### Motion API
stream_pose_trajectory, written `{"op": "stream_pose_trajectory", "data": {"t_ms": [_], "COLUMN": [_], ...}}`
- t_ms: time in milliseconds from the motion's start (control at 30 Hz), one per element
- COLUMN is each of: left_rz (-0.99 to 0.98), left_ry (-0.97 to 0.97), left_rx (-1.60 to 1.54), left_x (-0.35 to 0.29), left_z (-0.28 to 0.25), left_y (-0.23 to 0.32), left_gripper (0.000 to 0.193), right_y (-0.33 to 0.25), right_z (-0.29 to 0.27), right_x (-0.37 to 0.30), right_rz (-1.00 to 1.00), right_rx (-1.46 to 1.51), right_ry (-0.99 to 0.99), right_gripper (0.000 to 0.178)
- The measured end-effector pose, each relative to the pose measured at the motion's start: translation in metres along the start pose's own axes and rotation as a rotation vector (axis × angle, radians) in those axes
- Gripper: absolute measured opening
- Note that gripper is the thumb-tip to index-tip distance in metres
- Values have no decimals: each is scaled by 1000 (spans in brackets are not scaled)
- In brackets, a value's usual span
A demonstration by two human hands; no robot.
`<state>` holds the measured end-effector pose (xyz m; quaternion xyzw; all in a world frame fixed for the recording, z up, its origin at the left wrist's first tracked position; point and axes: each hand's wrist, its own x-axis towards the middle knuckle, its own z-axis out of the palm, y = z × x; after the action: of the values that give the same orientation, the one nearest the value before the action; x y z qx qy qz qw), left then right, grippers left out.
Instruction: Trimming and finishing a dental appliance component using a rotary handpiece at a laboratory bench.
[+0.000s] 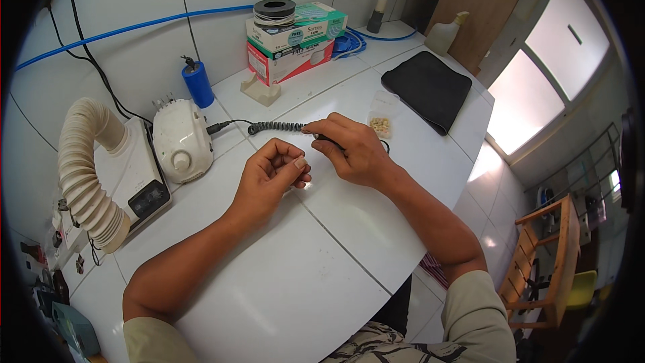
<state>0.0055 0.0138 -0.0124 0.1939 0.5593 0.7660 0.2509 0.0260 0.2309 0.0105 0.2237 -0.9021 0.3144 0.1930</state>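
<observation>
My right hand (pixel 353 149) is closed around a slim dark rotary handpiece (pixel 325 138), mostly hidden by the fingers. Its thin metal tip points left, toward my other hand. A black coiled cord (pixel 279 126) passes behind the right hand and leads to a white motor control box (pixel 180 142) with a round knob. Thumb and fingers pinched together, my left hand (pixel 269 178) is just left of the handpiece tip; whatever is between them is too small to make out. Beyond my right hand sits a clear plastic bag or tray of small cream-coloured pieces (pixel 379 124).
A white machine (pixel 149 198) with a ribbed hose (pixel 84 161) stands at left. Behind are a blue cylinder (pixel 197 85), stacked boxes (pixel 290 54) topped by a wire spool (pixel 274 12), and a beige stand (pixel 261 91). A black mat (pixel 427 91) lies far right on the white tiled table (pixel 269 282).
</observation>
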Motion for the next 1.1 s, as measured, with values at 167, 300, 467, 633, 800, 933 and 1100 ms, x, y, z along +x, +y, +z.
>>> {"op": "stream_pose_trajectory", "data": {"t_ms": [167, 300, 467, 633, 800, 933, 1100], "left_rz": [24, 36, 32, -15, -35, -25, 11], "left_ry": [-34, -32, -35, -31, -32, -22, -3], "left_rx": [15, 30, 32, 14, 31, 28, 23], "left_x": [1, 2, 3, 0, 1, -1, 0], "left_z": [-1, -1, -1, -1, -2, -2, -3], "left_y": [-5, -3, -4, -1, 2, 1, 0], "left_gripper": [14, 13, 11, 10, 11, 13, 14], "right_y": [-4, -10, -2, -6, -11, -26, -18], "right_z": [-2, -10, 0, -12, -10, -15, -8], "right_x": [7, 27, 27, 8, 9, 10, 4], "right_rz": [-6, -13, -38, 229, 131, 155, 30], "right_rx": [22, 140, 172, 253, 259, 268, 211], "right_ry": [129, 217, 335, 231, 196, 99, 12], "right_gripper": [23, 27, 31, 35, 28, 27, 23]}}
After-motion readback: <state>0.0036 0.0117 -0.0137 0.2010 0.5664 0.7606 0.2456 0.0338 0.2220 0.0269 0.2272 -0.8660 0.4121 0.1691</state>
